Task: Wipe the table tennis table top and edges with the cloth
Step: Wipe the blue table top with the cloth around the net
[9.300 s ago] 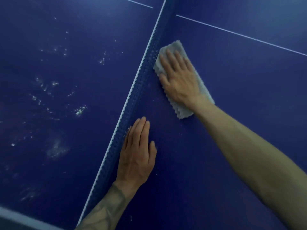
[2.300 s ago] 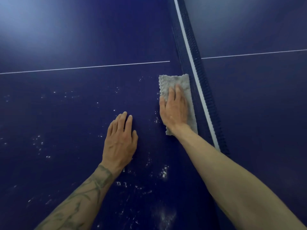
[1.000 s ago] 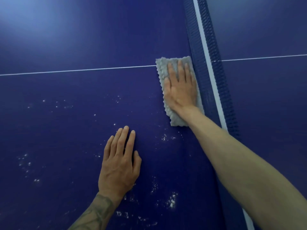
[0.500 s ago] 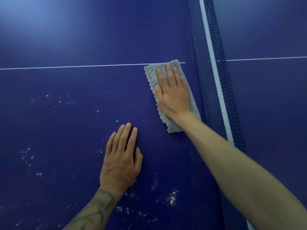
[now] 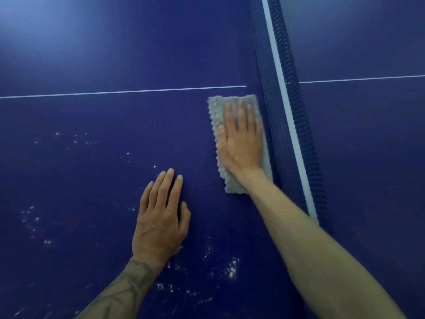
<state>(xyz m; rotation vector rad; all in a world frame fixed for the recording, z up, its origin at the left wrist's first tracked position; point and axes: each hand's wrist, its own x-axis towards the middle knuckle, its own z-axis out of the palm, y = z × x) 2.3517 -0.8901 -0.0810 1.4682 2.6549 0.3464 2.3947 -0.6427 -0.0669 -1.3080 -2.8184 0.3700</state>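
Since half a second ago your right hand (image 5: pixel 241 143) has drawn the grey, nubbly rectangular cloth (image 5: pixel 218 111) back off the thin white centre line (image 5: pixel 115 91) and squared it up, so its long edge now runs just beside the foot of the dark blue mesh net with the white top tape (image 5: pixel 271 111). The hand lies flat on the cloth with fingers straight and close together, pressing it onto the dark blue table tennis table top (image 5: pixel 115 157); nothing is curled round it. The cloth sits at 1 o'clock from your left hand (image 5: pixel 161 217), which rests palm-down on the bare surface, fingers extended and holding nothing. The net runs from 12 o'clock down toward 5 o'clock. White dusty specks (image 5: pixel 231 268) lie scattered at 6 o'clock by your left wrist, with more out at 9 o'clock.
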